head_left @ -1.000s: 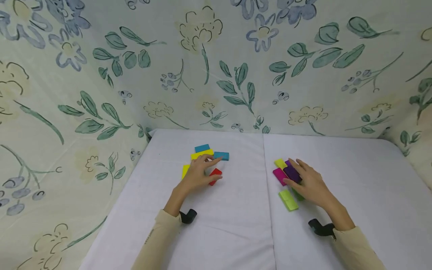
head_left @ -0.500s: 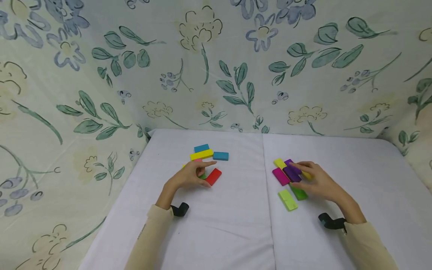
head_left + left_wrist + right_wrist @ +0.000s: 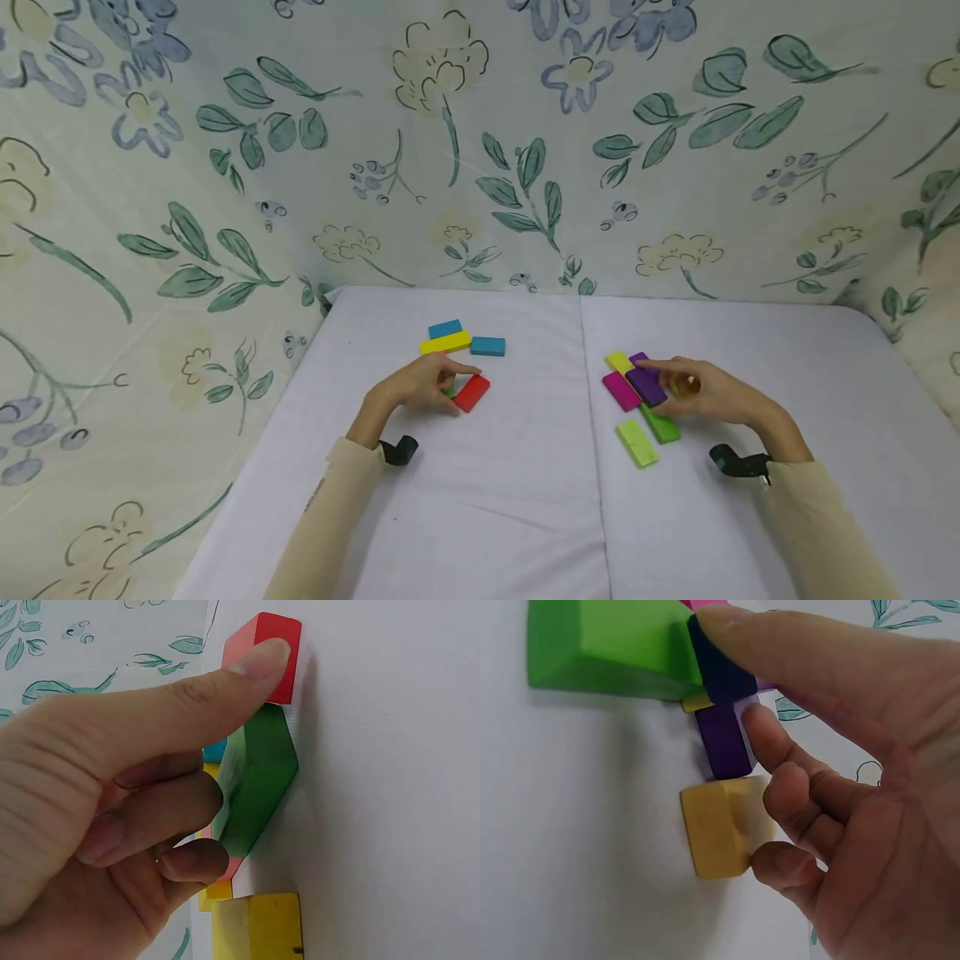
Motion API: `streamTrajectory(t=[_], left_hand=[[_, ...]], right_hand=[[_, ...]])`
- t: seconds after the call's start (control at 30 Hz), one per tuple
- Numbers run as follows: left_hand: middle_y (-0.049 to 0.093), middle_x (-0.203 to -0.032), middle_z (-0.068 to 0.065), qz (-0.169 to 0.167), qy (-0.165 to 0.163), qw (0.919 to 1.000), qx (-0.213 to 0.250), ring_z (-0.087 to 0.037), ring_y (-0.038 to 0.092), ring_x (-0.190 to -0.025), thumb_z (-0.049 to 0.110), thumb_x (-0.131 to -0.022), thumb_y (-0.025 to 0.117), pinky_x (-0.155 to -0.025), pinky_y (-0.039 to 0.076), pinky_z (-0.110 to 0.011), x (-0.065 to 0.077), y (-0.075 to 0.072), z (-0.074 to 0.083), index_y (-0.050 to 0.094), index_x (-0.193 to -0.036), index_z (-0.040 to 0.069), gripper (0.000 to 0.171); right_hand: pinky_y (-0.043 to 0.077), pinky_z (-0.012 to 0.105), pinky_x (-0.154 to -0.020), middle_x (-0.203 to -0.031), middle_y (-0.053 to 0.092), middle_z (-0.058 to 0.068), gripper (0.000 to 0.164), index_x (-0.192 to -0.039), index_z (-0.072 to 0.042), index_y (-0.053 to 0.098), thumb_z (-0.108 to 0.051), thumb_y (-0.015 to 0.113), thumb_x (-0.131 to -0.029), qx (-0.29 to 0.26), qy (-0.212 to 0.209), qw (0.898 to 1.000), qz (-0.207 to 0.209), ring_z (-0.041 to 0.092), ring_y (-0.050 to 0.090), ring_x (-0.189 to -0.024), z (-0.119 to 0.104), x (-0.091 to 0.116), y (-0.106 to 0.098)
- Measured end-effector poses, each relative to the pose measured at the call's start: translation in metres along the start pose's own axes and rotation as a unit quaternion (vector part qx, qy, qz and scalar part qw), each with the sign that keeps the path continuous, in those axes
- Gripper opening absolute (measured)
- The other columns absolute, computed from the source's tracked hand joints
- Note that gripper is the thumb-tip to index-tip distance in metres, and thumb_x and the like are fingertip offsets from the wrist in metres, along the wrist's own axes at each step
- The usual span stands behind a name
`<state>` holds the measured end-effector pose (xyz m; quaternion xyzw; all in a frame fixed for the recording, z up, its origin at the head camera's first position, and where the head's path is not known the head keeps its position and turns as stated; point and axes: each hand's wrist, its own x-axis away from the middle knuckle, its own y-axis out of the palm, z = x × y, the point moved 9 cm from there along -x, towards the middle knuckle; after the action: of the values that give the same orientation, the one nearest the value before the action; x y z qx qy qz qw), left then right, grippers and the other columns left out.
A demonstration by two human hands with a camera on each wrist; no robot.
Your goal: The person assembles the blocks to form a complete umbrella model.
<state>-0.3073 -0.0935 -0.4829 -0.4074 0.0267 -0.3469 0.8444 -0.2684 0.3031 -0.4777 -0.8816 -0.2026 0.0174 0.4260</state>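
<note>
In the head view my left hand (image 3: 416, 387) pinches the red block (image 3: 472, 393) between thumb and index finger; the left wrist view shows the thumb lying on that block (image 3: 279, 679). A green block (image 3: 259, 780) lies beside it, partly under the curled fingers. On the right, my right hand (image 3: 712, 392) pinches a dark purple block (image 3: 647, 387) with thumb and index finger. Its other fingers curl near an orange-yellow block (image 3: 712, 829) in the right wrist view. A second purple block (image 3: 726, 742) and a bright green block (image 3: 615, 649) are close by.
Two blue blocks (image 3: 487, 346) and a yellow block (image 3: 446, 342) lie beyond the left hand. Around the right hand are a magenta block (image 3: 622, 391), a lime block (image 3: 637, 443) and a small yellow block (image 3: 619, 362). A white cloth (image 3: 525, 483) covers the table.
The left hand has drawn back from the blue and yellow blocks, and its fingers have closed on the red block. The right hand has shifted slightly right, and its thumb and index finger now meet the dark purple block.
</note>
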Motion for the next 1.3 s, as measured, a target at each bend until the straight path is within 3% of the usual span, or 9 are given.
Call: streamTrajectory(t=[0.17, 0.33, 0.47, 0.83, 1.1, 1.3], left_hand=[[0.035, -0.062, 0.003, 0.003, -0.009, 0.9999, 0.010, -0.012, 0.036, -0.061, 0.018, -0.080, 0.090, -0.061, 0.029, -0.025, -0.002, -0.001, -0.003, 0.070, -0.136, 0.023, 0.059], [0.036, -0.063, 0.003, 0.006, 0.002, 0.9996, 0.027, -0.012, 0.038, -0.061, 0.020, -0.079, 0.092, -0.060, 0.029, -0.025, -0.004, 0.001, -0.004, 0.071, -0.135, 0.021, 0.060], [0.037, -0.063, 0.003, 0.003, 0.009, 0.9993, 0.037, -0.012, 0.038, -0.061, 0.020, -0.079, 0.092, -0.060, 0.030, -0.024, -0.004, 0.002, -0.005, 0.071, -0.136, 0.022, 0.061], [0.040, -0.064, 0.002, 0.003, -0.013, 0.9993, 0.036, -0.013, 0.040, -0.062, 0.019, -0.078, 0.092, -0.060, 0.031, -0.026, -0.005, 0.001, -0.003, 0.073, -0.133, 0.023, 0.058], [0.038, -0.065, 0.004, 0.014, 0.007, 0.9994, 0.032, -0.012, 0.037, -0.062, 0.018, -0.079, 0.091, -0.063, 0.032, -0.028, -0.009, 0.003, 0.003, 0.074, -0.126, 0.015, 0.050], [0.039, -0.066, 0.005, 0.015, 0.018, 0.9993, 0.028, -0.011, 0.037, -0.062, 0.021, -0.081, 0.090, -0.063, 0.030, -0.027, -0.017, 0.008, 0.011, 0.072, -0.122, 0.015, 0.045]], right_hand=[[0.038, 0.026, -0.067, -0.095, 0.054, 0.006, 0.072, -0.147, -0.016, 0.058, -0.028, 0.088, -0.083, -0.028, -0.004, 0.999, -0.014, 0.017, 0.047, -0.085, 0.001, -0.003, -0.003], [0.039, 0.031, -0.072, -0.087, 0.050, 0.005, 0.074, -0.147, -0.013, 0.057, -0.026, 0.088, -0.082, -0.072, 0.016, 0.997, -0.025, 0.015, 0.051, -0.080, 0.005, -0.002, 0.000], [0.037, 0.035, -0.076, -0.078, 0.044, 0.001, 0.076, -0.150, -0.016, 0.055, -0.030, 0.088, -0.083, -0.074, 0.034, 0.996, -0.025, 0.015, 0.050, -0.080, 0.009, -0.001, 0.002], [0.036, 0.028, -0.066, -0.078, 0.044, 0.001, 0.076, -0.146, -0.009, 0.058, -0.032, 0.089, -0.081, -0.076, 0.045, 0.996, 0.007, 0.012, 0.046, -0.072, 0.011, -0.002, 0.003], [0.035, 0.027, -0.066, -0.072, 0.040, -0.001, 0.077, -0.142, -0.006, 0.061, -0.038, 0.090, -0.079, -0.056, 0.060, 0.995, 0.055, 0.011, 0.042, -0.067, -0.005, 0.001, 0.007], [0.031, 0.027, -0.057, -0.070, 0.035, -0.002, 0.078, -0.139, 0.001, 0.061, -0.037, 0.091, -0.078, -0.051, 0.059, 0.992, 0.095, 0.012, 0.039, -0.064, -0.035, 0.003, 0.014]])
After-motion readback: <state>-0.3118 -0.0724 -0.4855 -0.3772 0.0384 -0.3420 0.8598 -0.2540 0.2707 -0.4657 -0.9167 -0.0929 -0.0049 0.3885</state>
